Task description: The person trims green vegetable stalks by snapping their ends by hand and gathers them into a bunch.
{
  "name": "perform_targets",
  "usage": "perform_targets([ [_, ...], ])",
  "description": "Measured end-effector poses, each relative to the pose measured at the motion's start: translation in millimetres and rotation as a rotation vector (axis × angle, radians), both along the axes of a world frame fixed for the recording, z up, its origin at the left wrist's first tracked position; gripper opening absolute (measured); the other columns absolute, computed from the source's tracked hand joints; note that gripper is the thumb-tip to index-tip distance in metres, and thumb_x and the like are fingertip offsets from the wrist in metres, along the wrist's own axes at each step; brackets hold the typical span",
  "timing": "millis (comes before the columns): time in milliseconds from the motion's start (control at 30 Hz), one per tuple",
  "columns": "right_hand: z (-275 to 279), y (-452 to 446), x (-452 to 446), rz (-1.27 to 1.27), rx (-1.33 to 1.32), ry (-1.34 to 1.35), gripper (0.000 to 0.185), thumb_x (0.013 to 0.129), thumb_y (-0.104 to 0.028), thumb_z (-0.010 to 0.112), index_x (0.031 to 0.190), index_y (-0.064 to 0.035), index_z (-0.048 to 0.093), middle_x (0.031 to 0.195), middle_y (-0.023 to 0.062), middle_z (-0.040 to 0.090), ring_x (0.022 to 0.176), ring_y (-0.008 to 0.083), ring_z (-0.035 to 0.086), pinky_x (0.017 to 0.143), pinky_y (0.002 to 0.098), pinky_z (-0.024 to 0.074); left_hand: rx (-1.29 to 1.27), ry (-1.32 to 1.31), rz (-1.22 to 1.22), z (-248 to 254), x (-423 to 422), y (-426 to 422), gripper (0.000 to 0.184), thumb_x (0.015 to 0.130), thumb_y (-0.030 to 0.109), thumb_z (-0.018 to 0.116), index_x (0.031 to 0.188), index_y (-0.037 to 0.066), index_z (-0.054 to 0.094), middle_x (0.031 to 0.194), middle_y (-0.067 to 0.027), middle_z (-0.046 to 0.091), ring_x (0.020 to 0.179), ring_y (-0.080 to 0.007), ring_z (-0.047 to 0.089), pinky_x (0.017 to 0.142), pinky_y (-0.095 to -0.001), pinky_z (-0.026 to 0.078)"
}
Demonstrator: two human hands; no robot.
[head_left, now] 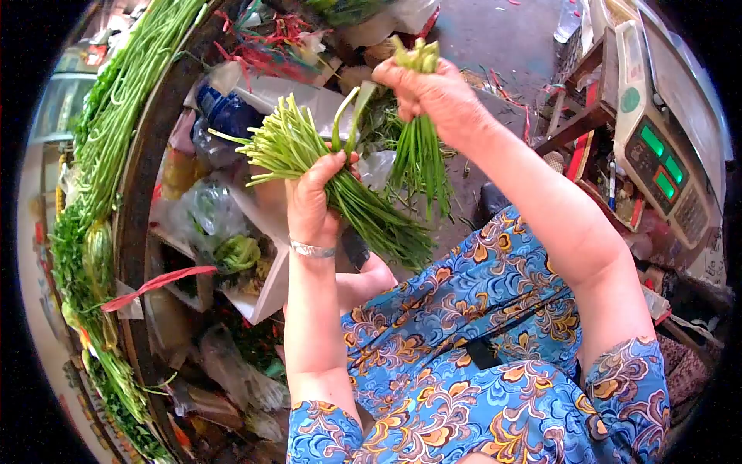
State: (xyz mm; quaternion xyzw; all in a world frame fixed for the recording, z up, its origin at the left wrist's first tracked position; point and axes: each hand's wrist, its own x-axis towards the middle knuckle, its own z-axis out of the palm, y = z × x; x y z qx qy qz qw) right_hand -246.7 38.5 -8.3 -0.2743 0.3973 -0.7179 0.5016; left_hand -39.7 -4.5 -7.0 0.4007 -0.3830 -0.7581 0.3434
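My left hand (313, 197) is wrapped round a thick bunch of long green vegetable stalks (297, 143). Their pale cut ends fan out toward the upper left, and the darker ends slant down to the right. One bent stalk (344, 116) sticks up above the thumb. Higher up and to the right, my right hand (437, 97) grips a smaller bunch of green stalks (421, 158), pale ends (417, 54) on top and thin green ends hanging down. The two bunches are apart. I cannot make out the exact kind of vegetable.
Long greens (116, 116) lie along a curved-looking shelf edge (143, 185) on the left. Below are a white foam box (267, 290), plastic bags (212, 209) and red strips (270, 58). A scale (657, 147) with lit green displays stands at the right.
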Motion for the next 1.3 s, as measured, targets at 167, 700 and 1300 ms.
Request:
perform_targets([
  [167, -4.0, -0.6, -17.5, 0.000, 0.061, -0.045, 0.021, 0.078, -0.023, 0.078, 0.083, -0.0083, 0.063, 0.065, -0.0040, 0.055, 0.049, 0.0062, 0.044, 0.046, 0.0240, 0.0367, -0.005, 0.039, 0.014, -0.6, 5.7, -2.3, 0.029, 0.078, 0.003, 0.066, 0.105, 0.000, 0.055, 0.083, -0.0153, 0.066, 0.064, -0.0225, 0.063, 0.060, -0.0351, 0.055],
  [700, -7.3, 0.1, -15.9, 0.046, -0.077, 0.018, 0.020, 0.089, -0.026, 0.066, 0.092, -0.0060, 0.066, 0.081, -0.0011, 0.063, 0.064, 0.0055, 0.052, 0.059, 0.0221, 0.0458, -0.046, 0.021, 0.018, 3.6, 7.4, -7.6, 0.024, 0.075, 0.001, 0.066, 0.097, 0.001, 0.057, 0.093, -0.0171, 0.067, 0.077, -0.0279, 0.066, 0.071, -0.0385, 0.056],
  [1300, 7.8, 8.5, 5.8, 0.289, 0.030, 0.173, 0.026, 0.079, -0.019, 0.075, 0.098, -0.0036, 0.067, 0.072, -0.0044, 0.059, 0.054, 0.0021, 0.045, 0.049, 0.0182, 0.0345, -0.016, 0.112, -0.361, 11.2, -0.6, 7.8, 0.044, 0.075, 0.012, 0.062, 0.116, 0.000, 0.053, 0.094, -0.0131, 0.062, 0.078, -0.0226, 0.060, 0.074, -0.0345, 0.051],
])
